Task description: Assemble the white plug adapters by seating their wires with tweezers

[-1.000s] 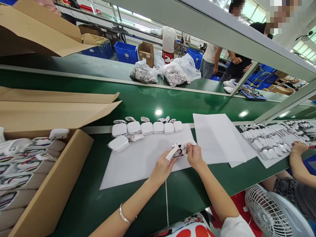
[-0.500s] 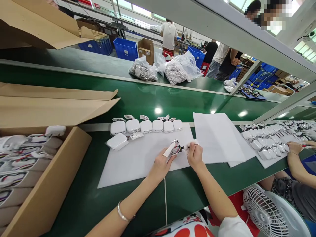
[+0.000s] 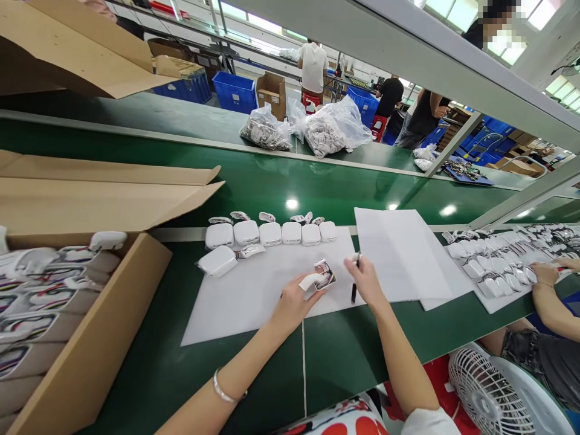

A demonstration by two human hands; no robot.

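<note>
My left hand (image 3: pixel 290 305) is closed around a small white plastic housing (image 3: pixel 324 279), held tilted above the white foam sheet (image 3: pixel 254 302). Coloured wires show inside its open side. To the right of it, my right hand (image 3: pixel 366 281) pinches a thin pen-like tool (image 3: pixel 353 293); its black end points down and its exact kind is unclear. The tool and the housing are apart. Behind my hands, a row of white rounded cases (image 3: pixel 270 234) lies along the sheet's far edge, with small wired parts behind them. One more case (image 3: pixel 218 261) sits nearer on the left.
A cardboard box (image 3: pixel 122 326) packed with wired white units stands at the left. More white sheets (image 3: pixel 399 260) lie to the right, then a co-worker's hands (image 3: pixel 546 275) beside many white parts. Plastic bags (image 3: pixel 324 130) rest across the green bench. A fan (image 3: pixel 484 393) stands low right.
My right hand has drawn back from the housing, and its tool now points down. The left hand has tilted the housing and keeps holding it.
</note>
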